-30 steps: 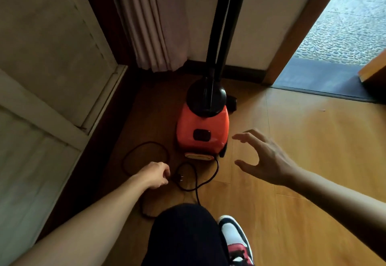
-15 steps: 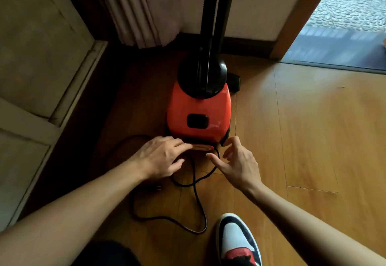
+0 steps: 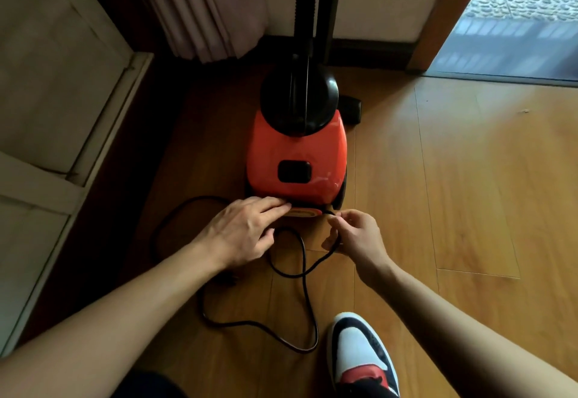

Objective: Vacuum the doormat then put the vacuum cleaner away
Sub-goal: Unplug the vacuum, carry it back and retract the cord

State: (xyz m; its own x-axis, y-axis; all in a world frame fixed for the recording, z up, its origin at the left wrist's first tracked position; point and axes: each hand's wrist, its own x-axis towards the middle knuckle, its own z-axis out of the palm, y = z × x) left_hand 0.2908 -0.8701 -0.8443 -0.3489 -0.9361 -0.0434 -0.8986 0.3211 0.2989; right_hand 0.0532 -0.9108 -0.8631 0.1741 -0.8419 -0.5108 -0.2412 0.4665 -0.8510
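L hand near flat, fingertips pressing vac rear, just ahead of it. R hand pinches cord at vac's base. Risk: slack loops btwn hands & by shoe could kink/snag if fed fast.

Your right hand pinches the cord at the near edge of the vacuum cleaner, which stands directly beyond the grip. Its tube rises behind it, before the wall. Left of the grip, your left hand rests its fingers on the same edge. The cord loops on the floor nearer you than the grip, with the plug by your left wrist. Your shoe lies nearer still. The curtain hangs beyond and left of the grip, the doormat beyond and right.
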